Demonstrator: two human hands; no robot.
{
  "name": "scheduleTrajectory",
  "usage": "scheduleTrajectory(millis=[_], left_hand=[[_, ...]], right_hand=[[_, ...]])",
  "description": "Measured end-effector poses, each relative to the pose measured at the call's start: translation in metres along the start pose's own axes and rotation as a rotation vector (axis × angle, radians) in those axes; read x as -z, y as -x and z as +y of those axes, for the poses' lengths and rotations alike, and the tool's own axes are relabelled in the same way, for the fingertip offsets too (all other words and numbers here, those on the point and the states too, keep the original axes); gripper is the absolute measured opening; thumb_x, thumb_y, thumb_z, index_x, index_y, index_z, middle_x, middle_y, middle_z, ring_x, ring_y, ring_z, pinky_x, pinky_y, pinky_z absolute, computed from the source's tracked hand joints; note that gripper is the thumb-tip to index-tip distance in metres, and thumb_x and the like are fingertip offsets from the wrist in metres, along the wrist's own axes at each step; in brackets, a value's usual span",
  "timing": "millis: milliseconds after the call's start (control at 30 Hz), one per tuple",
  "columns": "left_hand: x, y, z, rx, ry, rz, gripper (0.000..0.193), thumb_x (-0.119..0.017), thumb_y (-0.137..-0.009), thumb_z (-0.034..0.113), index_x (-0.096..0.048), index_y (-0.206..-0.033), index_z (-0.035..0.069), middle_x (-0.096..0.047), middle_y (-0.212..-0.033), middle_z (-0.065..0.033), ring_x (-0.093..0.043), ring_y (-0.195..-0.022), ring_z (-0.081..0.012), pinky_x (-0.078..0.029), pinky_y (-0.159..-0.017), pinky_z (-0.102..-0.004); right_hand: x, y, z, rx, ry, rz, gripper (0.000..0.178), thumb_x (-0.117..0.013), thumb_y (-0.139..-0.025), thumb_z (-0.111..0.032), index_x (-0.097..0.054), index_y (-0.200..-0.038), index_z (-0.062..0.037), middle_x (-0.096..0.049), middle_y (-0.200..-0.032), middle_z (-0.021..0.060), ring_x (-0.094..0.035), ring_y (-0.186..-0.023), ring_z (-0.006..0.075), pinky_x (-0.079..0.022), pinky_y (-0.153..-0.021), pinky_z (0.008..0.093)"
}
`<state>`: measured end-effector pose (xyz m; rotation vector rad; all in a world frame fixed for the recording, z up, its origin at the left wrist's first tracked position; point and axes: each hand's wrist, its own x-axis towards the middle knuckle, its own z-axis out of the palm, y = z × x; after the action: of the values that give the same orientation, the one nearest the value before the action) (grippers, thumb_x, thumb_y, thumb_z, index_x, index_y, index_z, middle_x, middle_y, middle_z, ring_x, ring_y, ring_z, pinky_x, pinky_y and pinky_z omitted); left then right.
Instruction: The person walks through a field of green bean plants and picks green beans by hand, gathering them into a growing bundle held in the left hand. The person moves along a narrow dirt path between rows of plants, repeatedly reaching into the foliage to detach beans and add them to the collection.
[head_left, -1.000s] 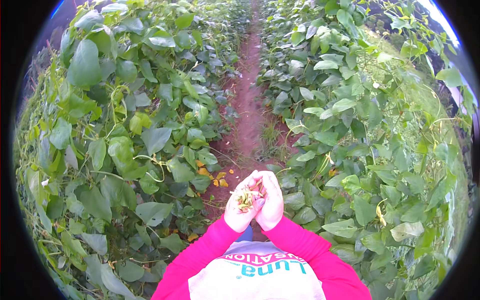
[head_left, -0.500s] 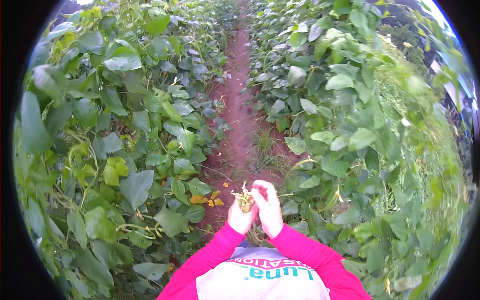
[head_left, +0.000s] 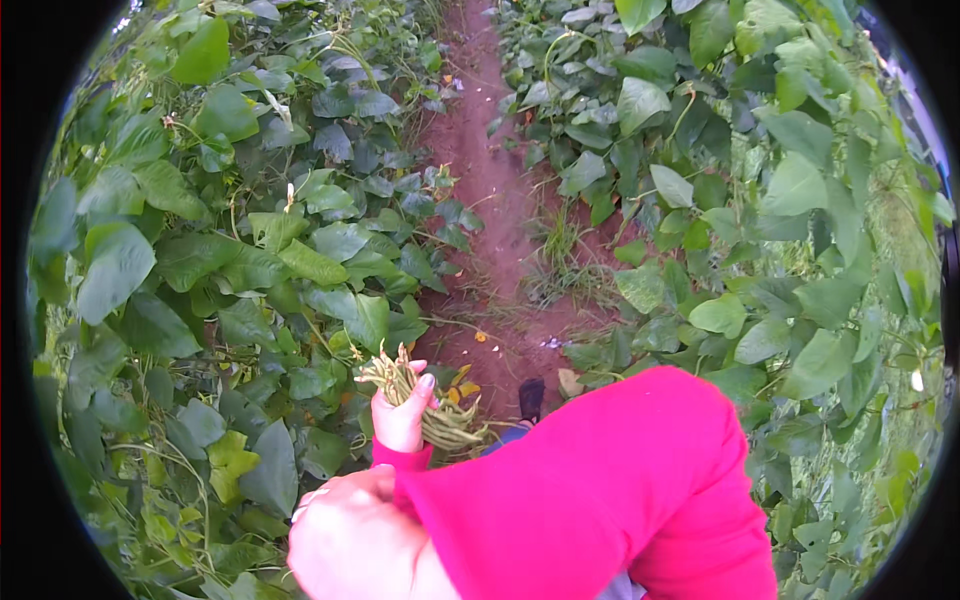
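Observation:
A bunch of long, thin green beans [head_left: 452, 428] is gripped in my left hand [head_left: 400, 418], with the thumb across it. Bean ends stick out above the fist and the rest hang down to its right. My right arm, in a bright pink sleeve [head_left: 590, 470], crosses in front of my body toward the left. Below the left cuff, my right hand [head_left: 350, 530] shows large and close, its fingers curled at the left forearm. What they hold, if anything, is hidden.
Leafy bean plants [head_left: 200, 260] rise on the left, and another row of vines [head_left: 720, 230] stands on the right. A reddish dirt path [head_left: 480, 190] runs between them, with a grass tuft [head_left: 560, 250]. A dark shoe [head_left: 531, 398] and yellow leaves [head_left: 462, 385] lie low in view.
My hands, together at the middle before, are now further left. The right has left the beans and crossed to the left forearm. The view has tilted down.

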<state>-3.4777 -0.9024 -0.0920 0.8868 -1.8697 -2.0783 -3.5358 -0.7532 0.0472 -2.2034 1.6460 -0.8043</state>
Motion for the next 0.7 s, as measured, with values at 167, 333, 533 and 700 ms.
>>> scheduleTrajectory(millis=[167,333,533,700], left_hand=[[-0.005,-0.026,0.015,-0.104,0.056,-0.023,0.011,-0.063,-0.091,0.011,-0.057,-0.092,0.002,-0.061,-0.074,-0.0069,-0.058,-0.066,-0.0151,-0.047,-0.066,-0.0282],[-0.018,-0.043,0.035,-0.112,0.128,-0.045,0.015,-0.057,-0.096,0.015,-0.056,-0.093,0.000,-0.066,-0.083,-0.0131,-0.065,-0.078,-0.0213,-0.053,-0.076,-0.0350],[-0.028,-0.067,0.039,-0.123,0.280,-0.062,0.015,-0.056,-0.097,0.017,-0.054,-0.092,0.003,-0.060,-0.071,-0.0084,-0.064,-0.071,-0.0216,-0.052,-0.086,-0.0441],[-0.035,-0.093,0.038,-0.117,0.306,-0.019,0.010,-0.058,-0.095,0.013,-0.051,-0.091,0.006,-0.053,-0.067,-0.0037,-0.056,-0.062,-0.0173,-0.050,-0.080,-0.0405]], right_hand=[[0.023,0.007,0.021,-0.031,0.035,-0.019,0.019,-0.059,-0.084,-0.018,-0.062,-0.095,-0.0022,-0.063,-0.084,0.0121,-0.064,-0.077,0.0302,-0.053,-0.069,0.0384],[0.032,0.027,0.074,-0.254,-0.012,-0.046,0.019,-0.057,-0.087,-0.022,-0.062,-0.090,-0.0038,-0.064,-0.082,0.0126,-0.064,-0.075,0.0323,-0.053,-0.066,0.0393],[-0.007,0.184,0.321,-1.032,-1.239,0.300,0.031,-0.057,-0.092,-0.015,-0.061,-0.120,-0.0029,-0.069,-0.099,0.0100,-0.068,-0.083,0.0217,-0.056,-0.068,0.0318],[-0.025,0.379,0.431,-1.993,-0.745,1.036,0.025,-0.055,-0.092,-0.020,-0.059,-0.111,-0.0046,-0.066,-0.092,0.0081,-0.063,-0.075,0.0223,-0.056,-0.067,0.0377]])
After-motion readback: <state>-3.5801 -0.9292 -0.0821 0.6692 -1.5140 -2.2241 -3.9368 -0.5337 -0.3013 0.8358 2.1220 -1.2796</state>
